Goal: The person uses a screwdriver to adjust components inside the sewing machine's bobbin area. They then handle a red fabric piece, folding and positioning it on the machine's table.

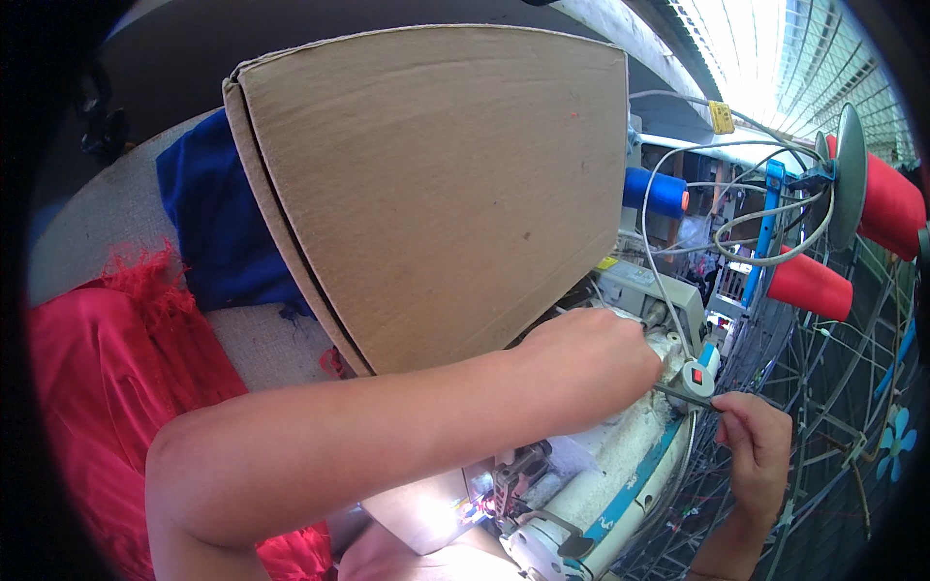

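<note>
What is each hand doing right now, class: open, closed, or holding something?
Left hand: closed, knuckles up, resting on top of the sewing machine; whether it grips anything cannot be told.
Right hand: fingers pinched shut on a thin dark tool.

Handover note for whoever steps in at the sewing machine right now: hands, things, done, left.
Left hand: closed, reaching across onto the top of the white sewing machine; what it grips is hidden.
Right hand: pinching a thin dark tool, tip pointed at the machine top near the left hand.
Things: large cardboard sheet stands behind the machine; red fabric and blue fabric lie at left; red thread cones and a blue spool at right.
Done: cannot tell.
Left: work at the machine top is in hand; no fabric under the needle area.
</note>
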`<state>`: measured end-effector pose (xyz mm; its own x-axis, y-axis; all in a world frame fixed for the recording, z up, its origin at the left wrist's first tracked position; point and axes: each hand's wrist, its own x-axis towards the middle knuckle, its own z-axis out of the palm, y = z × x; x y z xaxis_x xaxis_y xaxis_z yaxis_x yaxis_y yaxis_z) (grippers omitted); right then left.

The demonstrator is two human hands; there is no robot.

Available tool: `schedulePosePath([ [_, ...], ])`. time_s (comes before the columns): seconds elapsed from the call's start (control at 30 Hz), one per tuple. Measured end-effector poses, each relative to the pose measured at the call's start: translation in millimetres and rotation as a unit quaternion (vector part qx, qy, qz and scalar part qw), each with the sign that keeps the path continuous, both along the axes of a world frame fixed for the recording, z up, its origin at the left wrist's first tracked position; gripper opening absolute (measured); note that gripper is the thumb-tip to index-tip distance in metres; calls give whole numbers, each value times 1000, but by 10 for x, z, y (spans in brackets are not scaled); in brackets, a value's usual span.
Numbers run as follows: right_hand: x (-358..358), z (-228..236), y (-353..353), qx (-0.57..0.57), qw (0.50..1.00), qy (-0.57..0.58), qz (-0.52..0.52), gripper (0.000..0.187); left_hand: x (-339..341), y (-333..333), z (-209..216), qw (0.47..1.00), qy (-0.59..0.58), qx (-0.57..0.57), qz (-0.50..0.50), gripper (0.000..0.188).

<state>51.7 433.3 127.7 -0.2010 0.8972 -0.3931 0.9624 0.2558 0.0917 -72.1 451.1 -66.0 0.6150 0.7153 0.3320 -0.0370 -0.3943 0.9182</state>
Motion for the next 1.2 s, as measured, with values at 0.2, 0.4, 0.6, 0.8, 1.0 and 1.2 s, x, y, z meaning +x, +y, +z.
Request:
schedulePosePath([
  [0.2, -45, -25, 18, 4, 999, -15, 35, 12, 12, 4, -12, 1000, 5, 11, -1, 15],
  [0.4, -7, -58, -3, 25, 996, -31, 76, 9, -7, -11, 35, 999, 41, 23, -15, 15],
  [0.6, -55, -106, -11, 14, 1000, -19, 12, 7, 21, -26, -26, 999, 30, 25, -6, 17],
  [0.8, -112, -181, -80, 53, 992, -74, 86, 8, 51, -34, -64, 998, 12, 50, 20, 16],
  [1.0, -177, -181, -141, 71, 984, -124, 111, 9, 77, -27, -75, 997, -7, 69, 29, 15],
  [1.2, -308, -216, -253, 86, 968, -156, 177, 9, 47, -51, -98, 996, -17, 82, 31, 15],
])
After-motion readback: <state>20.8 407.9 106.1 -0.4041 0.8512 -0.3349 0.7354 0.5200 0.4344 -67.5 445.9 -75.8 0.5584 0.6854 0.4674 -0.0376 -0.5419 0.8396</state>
